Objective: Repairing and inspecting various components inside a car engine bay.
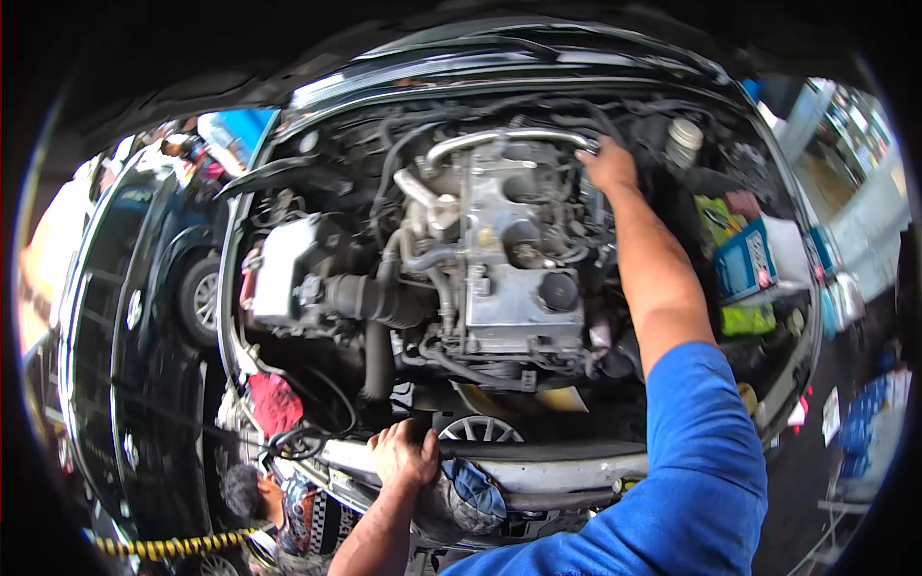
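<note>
My right hand (610, 165) is lying at the right end of the curved, silver metal pipe (547, 135) crossing the grey metal engine (523, 298); my left hand (405, 453) is bracing, fingers bent, on the pale metal crossmember (567, 470) — I cannot tell whether either is clamping. The pipe is probably proving stiff, light, possibly oily — mid-span is offering the best hold.

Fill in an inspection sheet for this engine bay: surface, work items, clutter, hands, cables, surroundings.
Surface: metal front crossmember, with a grey-blue cloth at it.
Work items: exposed engine; curved silver pipe across its rear end.
Clutter: red cloth at the bay's front left; blue box and yellow-green packet on the right side.
Hands: right hand at the pipe's right end, grip unclear; left hand on the crossmember.
Cables: black cable or hose looped near the red cloth.
Surroundings: black vehicle at left; another person low at front left.
</note>
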{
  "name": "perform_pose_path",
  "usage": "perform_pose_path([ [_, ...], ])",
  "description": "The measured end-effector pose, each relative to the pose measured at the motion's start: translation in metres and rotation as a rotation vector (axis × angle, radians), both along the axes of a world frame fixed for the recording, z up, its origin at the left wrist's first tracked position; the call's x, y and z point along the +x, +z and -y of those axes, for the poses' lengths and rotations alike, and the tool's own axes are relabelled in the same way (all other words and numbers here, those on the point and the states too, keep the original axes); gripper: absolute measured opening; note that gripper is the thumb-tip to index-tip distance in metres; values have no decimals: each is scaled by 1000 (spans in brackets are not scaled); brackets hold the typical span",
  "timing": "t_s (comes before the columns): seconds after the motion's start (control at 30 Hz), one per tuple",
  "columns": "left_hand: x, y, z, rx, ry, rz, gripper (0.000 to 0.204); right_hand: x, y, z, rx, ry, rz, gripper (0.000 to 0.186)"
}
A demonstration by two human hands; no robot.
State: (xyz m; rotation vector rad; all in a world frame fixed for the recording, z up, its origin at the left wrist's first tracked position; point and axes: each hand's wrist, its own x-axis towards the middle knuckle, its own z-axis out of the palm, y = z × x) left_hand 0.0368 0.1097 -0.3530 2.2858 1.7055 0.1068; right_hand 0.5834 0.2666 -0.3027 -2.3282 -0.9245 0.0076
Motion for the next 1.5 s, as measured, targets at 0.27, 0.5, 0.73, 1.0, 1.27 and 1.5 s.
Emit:
perform_pose_path([
  [0.27,5,-8,1,-19,-28,-45,44,23,-15,19,-18,-59,140,35],
  [0.5,2,-4,2,7,-54,-56,45,35,-25,12,96,69,137,36],
  [0.73,8,-5,3,-51,-67,-44,51,62,-42,20,259,193,126,40],
  [1.0,7,-1,0,23,-22,0,41,36,-23,13,51,88,123,42],
  [1.27,7,2,-1,-6,-36,-26,46,36,-27,10,197,140,141,42],
  [1.5,9,-12,1,11,-69,-15,42,64,-44,19,240,177,171,43],
])
